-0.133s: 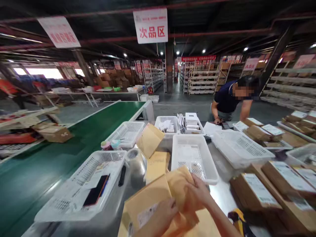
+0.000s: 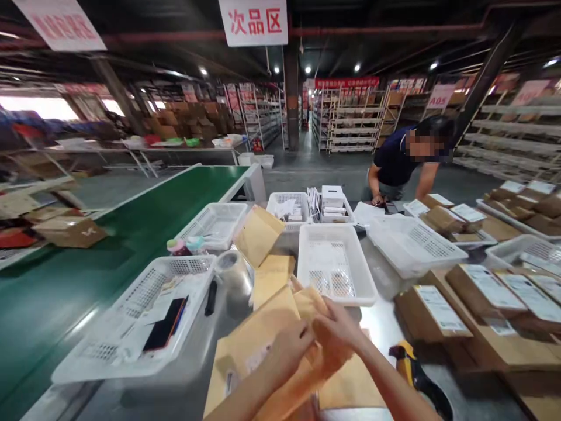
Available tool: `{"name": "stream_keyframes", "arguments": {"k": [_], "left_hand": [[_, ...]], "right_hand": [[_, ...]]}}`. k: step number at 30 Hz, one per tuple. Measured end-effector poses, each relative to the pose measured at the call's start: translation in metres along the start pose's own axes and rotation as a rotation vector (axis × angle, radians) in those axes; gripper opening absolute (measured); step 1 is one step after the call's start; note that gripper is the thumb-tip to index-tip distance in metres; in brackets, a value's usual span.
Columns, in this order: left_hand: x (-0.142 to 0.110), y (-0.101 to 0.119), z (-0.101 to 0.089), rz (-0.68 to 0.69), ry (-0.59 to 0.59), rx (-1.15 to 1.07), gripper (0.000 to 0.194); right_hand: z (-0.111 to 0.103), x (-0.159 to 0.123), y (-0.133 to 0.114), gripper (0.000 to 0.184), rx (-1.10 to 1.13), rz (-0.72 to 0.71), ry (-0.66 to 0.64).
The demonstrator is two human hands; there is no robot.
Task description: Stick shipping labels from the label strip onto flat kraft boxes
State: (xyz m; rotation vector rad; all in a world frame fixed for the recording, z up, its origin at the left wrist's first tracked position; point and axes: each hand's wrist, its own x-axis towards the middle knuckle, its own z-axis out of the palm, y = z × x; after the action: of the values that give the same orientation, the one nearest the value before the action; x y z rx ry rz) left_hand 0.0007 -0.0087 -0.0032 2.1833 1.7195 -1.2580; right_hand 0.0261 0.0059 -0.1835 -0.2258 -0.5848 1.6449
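Grip clamped: left hand (image 2: 284, 354) and right hand (image 2: 333, 330) pinch a kraft envelope (image 2: 267, 321), long axis slanting up rightward.

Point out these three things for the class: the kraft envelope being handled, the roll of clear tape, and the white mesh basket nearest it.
Kraft envelope (image 2: 258, 327): head view, point on its front face.
Roll of clear tape (image 2: 232, 272): head view, point on its side.
White mesh basket (image 2: 337, 301): head view, point on its near rim.

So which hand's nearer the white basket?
Right. The right hand is just in front of the white basket's near rim; the left hand is farther back and left, over the mailers.
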Motion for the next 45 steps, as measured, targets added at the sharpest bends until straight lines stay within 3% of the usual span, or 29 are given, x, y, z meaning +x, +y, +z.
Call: {"name": "stream_keyframes", "arguments": {"k": [3,6,9,12,14,16,17,21,23,25,26,27,31,33,35,38,39,40,42,44,45], "left_hand": [[-0.002,0.001,0.005,0.118,0.006,0.139,0.026],[-0.006,-0.002,0.001,0.226,0.117,0.291,0.026],[-0.011,0.0,-0.02,0.308,0.365,0.31,0.025],[-0.017,0.013,-0.047,0.34,0.553,0.223,0.021],[-0.02,0.026,-0.06,0.369,0.653,0.24,0.021],[-0.023,0.039,-0.067,0.412,0.728,0.296,0.022],[-0.025,0.045,-0.067,0.44,0.733,0.324,0.022],[-0.032,0.052,-0.065,0.587,0.619,0.357,0.031],[-0.035,0.043,-0.066,0.539,0.775,0.335,0.039],[-0.038,0.027,-0.071,0.327,1.073,0.232,0.054],[-0.039,0.018,-0.075,0.194,1.151,0.116,0.06],[-0.04,0.01,-0.078,0.068,1.119,-0.056,0.062],[-0.044,-0.013,-0.082,-0.359,0.515,-0.846,0.055],[-0.046,-0.015,-0.075,-0.472,0.429,-1.049,0.054],[-0.046,-0.01,-0.066,-0.464,0.381,-1.159,0.051],[-0.043,0.009,-0.054,-0.419,0.304,-1.232,0.05],[-0.041,0.017,-0.051,-0.392,0.28,-1.209,0.049],[-0.038,0.025,-0.049,-0.353,0.248,-1.159,0.047],[-0.034,0.042,-0.046,-0.236,0.176,-0.993,0.043],[-0.031,0.053,-0.043,-0.116,0.144,-0.807,0.043],[-0.031,0.055,-0.042,-0.064,0.143,-0.736,0.045]], "right_hand": [[0.009,0.001,-0.01,0.033,-0.081,-0.028,-0.074],[0.01,-0.01,-0.034,0.037,-0.25,-0.185,0.138],[-0.002,-0.042,-0.069,0.041,-0.483,-0.525,0.379],[-0.018,-0.076,-0.084,0.043,-0.415,-0.702,0.635],[-0.018,-0.086,-0.074,0.057,-0.227,-0.666,0.682],[-0.007,-0.086,-0.055,0.083,-0.136,-0.526,0.639],[0.002,-0.083,-0.045,0.085,-0.131,-0.437,0.614],[0.029,-0.072,-0.026,0.036,-0.027,-0.172,0.564],[0.026,-0.072,-0.027,0.036,0.046,-0.11,0.65],[0.013,-0.074,-0.03,0.038,0.141,-0.047,0.752],[0.005,-0.076,-0.03,0.039,0.211,-0.007,0.756],[-0.001,-0.077,-0.03,0.041,0.291,0.033,0.717],[-0.011,-0.071,-0.023,0.047,0.574,0.119,0.468],[-0.006,-0.066,-0.017,0.05,0.645,0.13,0.446],[0.0,-0.061,-0.011,0.052,0.559,0.109,0.579],[0.013,-0.06,-0.015,0.05,0.067,-0.098,1.091],[0.019,-0.06,-0.022,0.042,-0.111,-0.221,1.182],[0.026,-0.061,-0.03,0.029,-0.248,-0.348,1.17],[0.04,-0.06,-0.053,0.008,-0.341,-0.542,0.905],[0.051,-0.057,-0.077,0.011,-0.287,-0.581,0.669],[0.055,-0.055,-0.088,0.014,-0.251,-0.57,0.648]]}}
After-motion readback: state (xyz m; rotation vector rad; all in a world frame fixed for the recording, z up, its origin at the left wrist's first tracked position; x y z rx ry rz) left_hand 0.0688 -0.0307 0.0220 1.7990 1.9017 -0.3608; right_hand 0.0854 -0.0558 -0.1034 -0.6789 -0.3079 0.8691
